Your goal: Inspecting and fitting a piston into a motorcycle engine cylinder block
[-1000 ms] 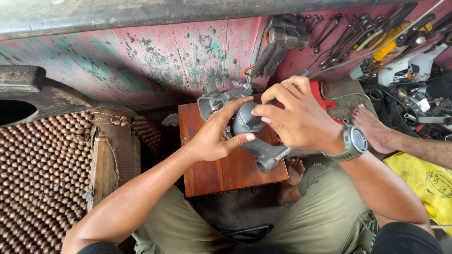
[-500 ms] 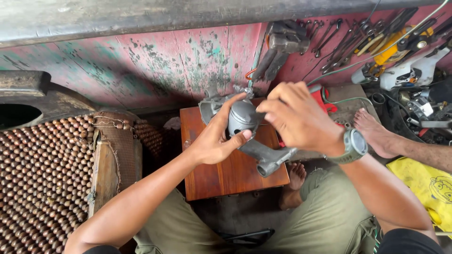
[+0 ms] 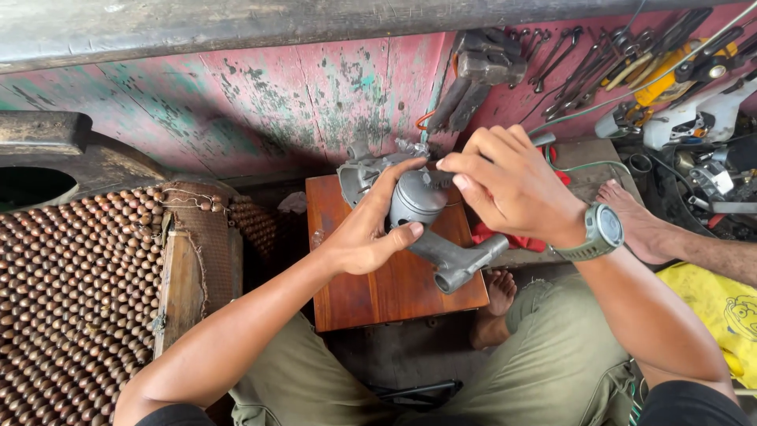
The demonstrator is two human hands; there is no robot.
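Observation:
My left hand point(image 3: 369, 233) grips a grey metal piston with its connecting rod point(image 3: 430, 223), held above a small brown wooden stool point(image 3: 371, 292). The rod points down to the right, ending in a round eye. My right hand point(image 3: 512, 183), with a grey watch on the wrist, pinches the top edge of the piston with its fingertips. Behind the piston, a grey cast metal engine part point(image 3: 355, 173) rests at the stool's far edge. A red rag point(image 3: 493, 235) lies under my right wrist.
A worn red and green painted wall point(image 3: 260, 95) stands ahead. A wooden bead seat cover point(image 3: 71, 292) lies at left. Wrenches and tools point(image 3: 576, 55) hang and pile at upper right, beside a yellow and white power tool point(image 3: 678, 95). Another person's bare foot point(image 3: 639, 225) rests at right.
Both hands and the piston have shifted slightly left and up over the stool. My right fingers moved from covering the piston to pinching its top edge.

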